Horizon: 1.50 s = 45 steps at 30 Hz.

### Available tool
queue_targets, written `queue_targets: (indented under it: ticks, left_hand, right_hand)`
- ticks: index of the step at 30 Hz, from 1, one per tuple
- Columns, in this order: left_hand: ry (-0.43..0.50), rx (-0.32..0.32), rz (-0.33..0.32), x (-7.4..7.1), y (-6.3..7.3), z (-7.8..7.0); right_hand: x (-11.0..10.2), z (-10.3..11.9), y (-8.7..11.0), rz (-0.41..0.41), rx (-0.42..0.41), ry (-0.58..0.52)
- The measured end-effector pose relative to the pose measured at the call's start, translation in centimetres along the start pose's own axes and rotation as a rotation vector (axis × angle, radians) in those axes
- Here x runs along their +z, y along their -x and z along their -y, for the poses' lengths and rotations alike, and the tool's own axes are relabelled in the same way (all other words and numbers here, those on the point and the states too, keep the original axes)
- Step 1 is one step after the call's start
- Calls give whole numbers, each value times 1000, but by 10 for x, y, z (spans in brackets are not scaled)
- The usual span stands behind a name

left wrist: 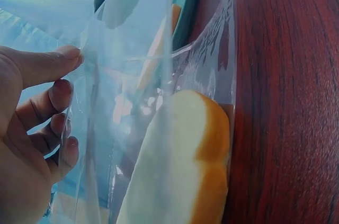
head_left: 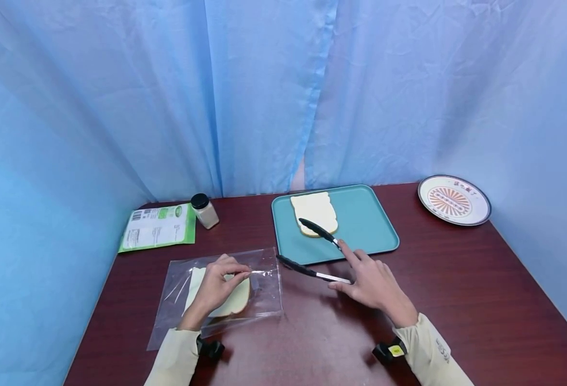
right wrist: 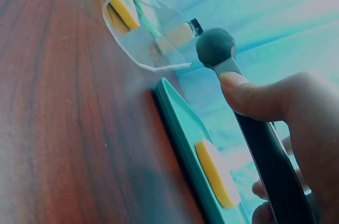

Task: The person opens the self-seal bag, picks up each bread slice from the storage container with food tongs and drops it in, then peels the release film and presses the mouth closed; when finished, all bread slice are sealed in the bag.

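Note:
A clear plastic bag (head_left: 267,300) lies on the table with a bread slice (left wrist: 209,139) inside. My left hand (head_left: 217,284) pinches the bag's upper layer between thumb and fingers, lifting it off the slice. In my right hand (head_left: 377,283) are tongs (head_left: 297,267) with black tips, their arms spread wide and nothing between them. One tip overlaps the lower edge of a second bread slice (head_left: 314,208) in the head view; the other points toward the bag's right edge, which stands open in the right wrist view. That second slice rests on a teal tray (head_left: 367,222).
At the back left, a jar (head_left: 207,213) with a black lid stands beside a green and white packet (head_left: 155,228). A patterned plate (head_left: 478,206) sits at the back right. Blue curtains (head_left: 269,96) enclose the table's back and sides.

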<state>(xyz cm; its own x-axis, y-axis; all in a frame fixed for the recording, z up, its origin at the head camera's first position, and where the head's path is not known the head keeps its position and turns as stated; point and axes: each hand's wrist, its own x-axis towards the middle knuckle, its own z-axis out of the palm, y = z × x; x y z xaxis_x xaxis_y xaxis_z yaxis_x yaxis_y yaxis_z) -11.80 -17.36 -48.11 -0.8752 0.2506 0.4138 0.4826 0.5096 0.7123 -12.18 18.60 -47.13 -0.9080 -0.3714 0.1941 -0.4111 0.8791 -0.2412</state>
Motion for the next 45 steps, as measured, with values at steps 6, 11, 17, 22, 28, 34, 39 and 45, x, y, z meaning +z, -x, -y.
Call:
queue_targets:
  ticks: [6, 11, 17, 22, 28, 34, 39, 45]
  left_hand:
    - [-2, -10, 3, 0, 1, -1]
    - [0, -4, -1, 0, 1, -1]
    - [4, 8, -2, 1, 1, 0]
    - [0, 1, 2, 1, 1, -1]
    - [-1, -10, 9, 1, 2, -1]
    - [-1, -36, 21, 0, 2, -3]
    - [-1, -35, 18, 0, 2, -3]
    - [-14, -21, 12, 2, 2, -1]
  right_hand:
    - [3, -2, 3, -26, 116, -15]
    - [5, -4, 5, -33, 211, -35]
    - [7, -2, 4, -26, 332, -37]
    - [6, 3, 2, 21, 424, -35]
    - [7, 11, -2, 90, 505, -68]
    - [5, 19, -6, 122, 556, -84]
    - [5, 29, -12, 156, 575, -76]
    - [7, 39, -20, 150, 591, -65]
